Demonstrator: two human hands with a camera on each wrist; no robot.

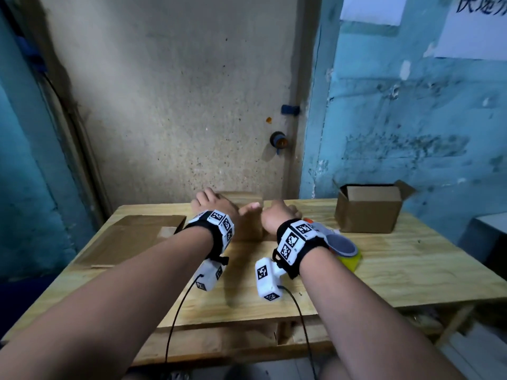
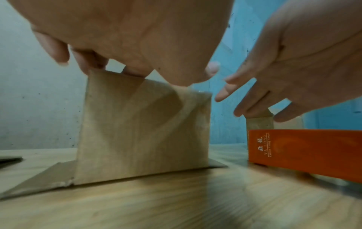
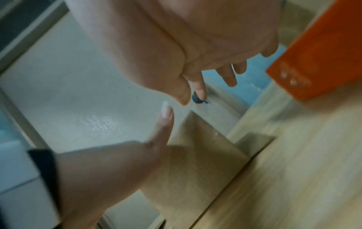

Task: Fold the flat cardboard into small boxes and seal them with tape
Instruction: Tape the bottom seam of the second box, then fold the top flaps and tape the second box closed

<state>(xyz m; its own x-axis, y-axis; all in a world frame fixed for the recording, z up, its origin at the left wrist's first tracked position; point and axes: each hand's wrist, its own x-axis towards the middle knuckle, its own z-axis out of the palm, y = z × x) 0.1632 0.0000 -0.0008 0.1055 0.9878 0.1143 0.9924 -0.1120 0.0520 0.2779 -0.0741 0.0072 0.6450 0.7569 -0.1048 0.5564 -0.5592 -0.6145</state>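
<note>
A small brown cardboard box (image 1: 248,229) (image 2: 141,131) (image 3: 195,162) stands at the back middle of the wooden table (image 1: 411,270), its bottom flaps splayed flat on the wood. My left hand (image 1: 216,204) (image 2: 121,46) lies over the box's top. Its fingers curl over the far edge and the thumb (image 3: 164,124) is on the near side. Just right of the box my right hand (image 1: 277,215) (image 2: 293,69) (image 3: 195,54) hovers with fingers spread, holding nothing. An orange tape dispenser (image 1: 340,246) (image 2: 305,150) (image 3: 323,54) lies on the table under my right wrist.
An open-topped cardboard box (image 1: 367,212) stands at the back right of the table. Flat cardboard (image 1: 129,237) lies at the left. A wall rises directly behind the table. Bare wood shows along the near edge.
</note>
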